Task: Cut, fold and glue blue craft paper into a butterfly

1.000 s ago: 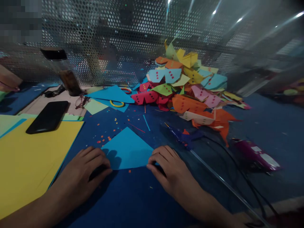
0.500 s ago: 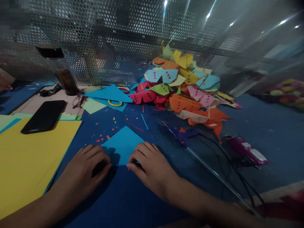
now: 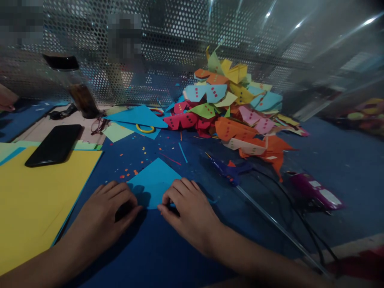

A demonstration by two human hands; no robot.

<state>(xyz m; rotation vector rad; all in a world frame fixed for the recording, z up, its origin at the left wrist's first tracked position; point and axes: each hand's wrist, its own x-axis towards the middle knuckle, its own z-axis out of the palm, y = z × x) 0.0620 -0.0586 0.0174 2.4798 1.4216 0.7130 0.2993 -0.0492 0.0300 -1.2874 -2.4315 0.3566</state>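
Observation:
A sheet of blue paper point(image 3: 157, 180) lies on the dark blue table, its far corner pointing away from me and a straight edge toward me. My left hand point(image 3: 115, 204) rests at its left side, fingers curled and thumb at the near edge. On the right side, my right hand point(image 3: 186, 208) pinches the near edge between thumb and curled fingers. Both palms hide the sheet's side corners. Small coloured paper bits point(image 3: 127, 173) are scattered just beyond the left hand.
Yellow paper sheets point(image 3: 39, 208) lie at left with a black phone point(image 3: 55, 145) on top. A bottle point(image 3: 79, 94) stands behind. Folded paper shapes point(image 3: 207, 96) are heaped at the back. A blue glue gun point(image 3: 229, 171) and purple device point(image 3: 316, 191) lie right, with cables.
The view has shifted slightly. My right thumb has slid a little left along the near edge, and a blue paper tip now shows right of my right hand.

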